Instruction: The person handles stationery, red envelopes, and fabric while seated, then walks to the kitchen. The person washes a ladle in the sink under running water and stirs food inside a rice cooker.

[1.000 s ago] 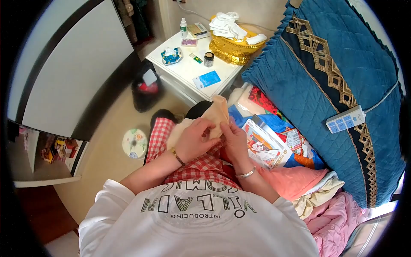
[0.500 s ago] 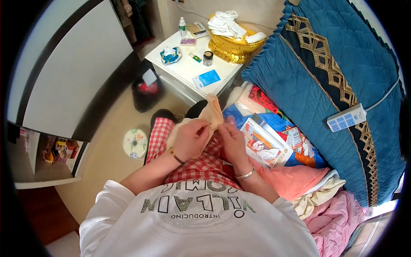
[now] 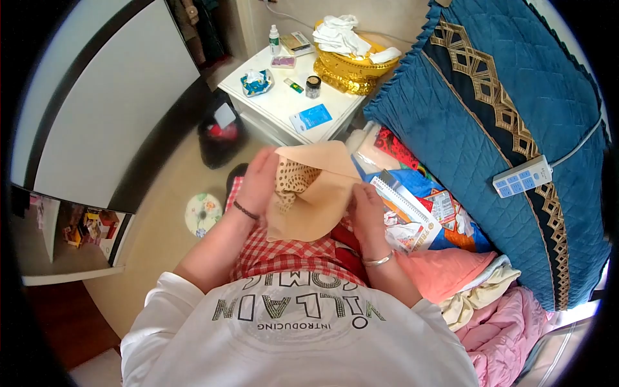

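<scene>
A beige fabric hat (image 3: 325, 206) with a wide brim and a dotted lining is held over my lap, its inside facing up. My left hand (image 3: 256, 184) grips the brim at its left edge. At the right edge, my right hand (image 3: 369, 216) has its fingers closed on the brim. Red checked trousers (image 3: 284, 258) lie beneath the hat.
Ahead is a white bedside table (image 3: 274, 106) with a gold basin (image 3: 345, 68), a blue packet (image 3: 311, 117) and a small jar (image 3: 313, 87). To the right are a spiral calendar (image 3: 406, 219), a blue quilt (image 3: 477, 129) and a power strip (image 3: 522, 177). A round floral object (image 3: 204, 214) sits on the floor.
My hands have moved apart from their pinch at the fabric's edge. The hat has opened out between them, and its dotted lining now shows.
</scene>
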